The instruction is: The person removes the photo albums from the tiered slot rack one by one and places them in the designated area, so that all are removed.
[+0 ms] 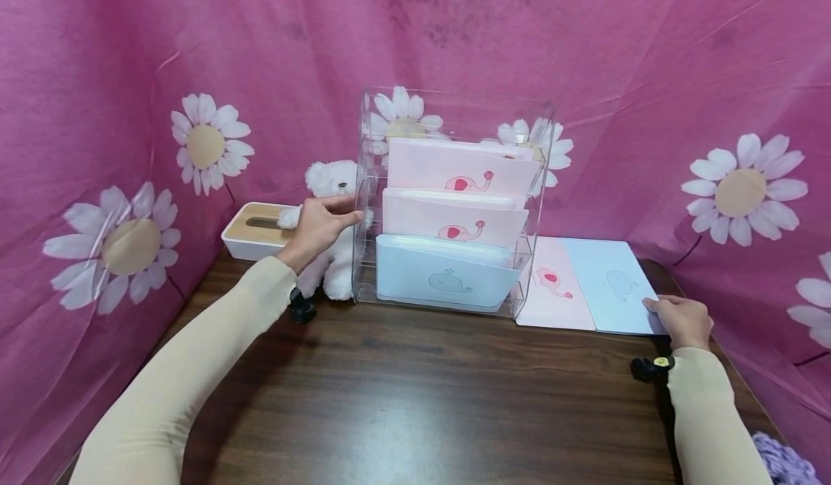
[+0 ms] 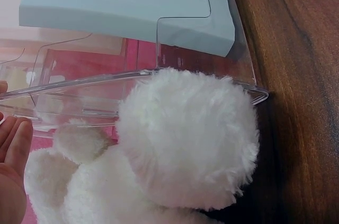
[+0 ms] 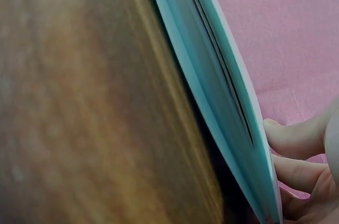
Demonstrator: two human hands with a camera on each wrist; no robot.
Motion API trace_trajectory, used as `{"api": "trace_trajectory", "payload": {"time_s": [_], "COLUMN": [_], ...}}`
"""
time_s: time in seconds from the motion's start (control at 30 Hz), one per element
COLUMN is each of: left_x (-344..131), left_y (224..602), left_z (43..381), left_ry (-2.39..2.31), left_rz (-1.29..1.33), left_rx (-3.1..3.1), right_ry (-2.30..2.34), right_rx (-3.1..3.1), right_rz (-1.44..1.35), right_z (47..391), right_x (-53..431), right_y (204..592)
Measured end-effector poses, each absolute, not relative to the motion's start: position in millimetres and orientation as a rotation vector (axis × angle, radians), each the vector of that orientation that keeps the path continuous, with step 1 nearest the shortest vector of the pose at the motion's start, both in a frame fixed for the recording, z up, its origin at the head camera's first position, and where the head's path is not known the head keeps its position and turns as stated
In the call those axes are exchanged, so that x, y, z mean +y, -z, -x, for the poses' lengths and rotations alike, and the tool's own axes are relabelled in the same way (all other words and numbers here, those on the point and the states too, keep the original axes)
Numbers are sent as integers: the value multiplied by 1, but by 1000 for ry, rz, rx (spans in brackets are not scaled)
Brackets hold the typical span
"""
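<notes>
A clear acrylic rack point(image 1: 448, 113) stands upright on the table with two pink elephant folders point(image 1: 454, 164) in its upper tiers and a light blue whale folder point(image 1: 448, 276) at the bottom. My left hand point(image 1: 321, 226) grips the rack's left side panel, thumb on one side and fingers on the other. At the right, my right hand point(image 1: 689, 319) pinches the near right corner of a flat light blue folder point(image 1: 607, 265), thumb on its cover. In the right wrist view, that folder's edge shows thin layers between its covers. It overlaps a flat pink elephant folder point(image 1: 555, 294).
A white plush bear point(image 1: 337, 276) sits against the rack's left side. Behind it is a white box with a wooden slotted lid point(image 1: 256, 225). Purple knitted material point(image 1: 782, 460) shows at the lower right. A pink flowered cloth point(image 1: 292, 52) hangs around the wooden table point(image 1: 415, 391).
</notes>
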State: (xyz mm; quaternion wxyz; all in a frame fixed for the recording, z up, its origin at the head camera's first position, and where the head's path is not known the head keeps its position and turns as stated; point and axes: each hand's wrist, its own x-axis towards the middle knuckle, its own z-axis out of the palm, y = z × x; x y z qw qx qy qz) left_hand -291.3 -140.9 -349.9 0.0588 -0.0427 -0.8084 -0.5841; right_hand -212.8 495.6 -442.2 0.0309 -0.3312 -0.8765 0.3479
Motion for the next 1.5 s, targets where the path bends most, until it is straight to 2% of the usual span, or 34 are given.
{"api": "trace_trajectory", "payload": {"time_s": [0.2, 0.47, 0.7, 0.93, 1.03, 1.2, 1.37, 1.5], "left_x": [-141, -142, -141, -141, -141, -142, -141, -141], "left_y": [351, 352, 350, 349, 348, 349, 350, 351], "left_z": [292, 293, 292, 291, 290, 291, 292, 292], "left_ry": [1762, 1785, 1795, 1780, 1780, 1783, 1787, 1781], "left_rz": [135, 131, 136, 128, 132, 129, 132, 133], "left_rx": [-2445, -2432, -2427, -2435, -2437, -2432, -2436, -2439], "right_ry": [-1035, -955, -1042, -1416, -1643, -1884, -1928, -1909], "right_rx": [-2751, -2797, -2584, -2277, -2067, -1834, -1807, -1870], "right_rz": [1022, 891, 844, 815, 660, 252, -147, -323], "right_z": [214, 220, 235, 249, 254, 256, 256, 255], "right_x": [495, 489, 477, 459, 445, 412, 378, 355], "right_y": [441, 433, 405, 366, 349, 322, 294, 271]}}
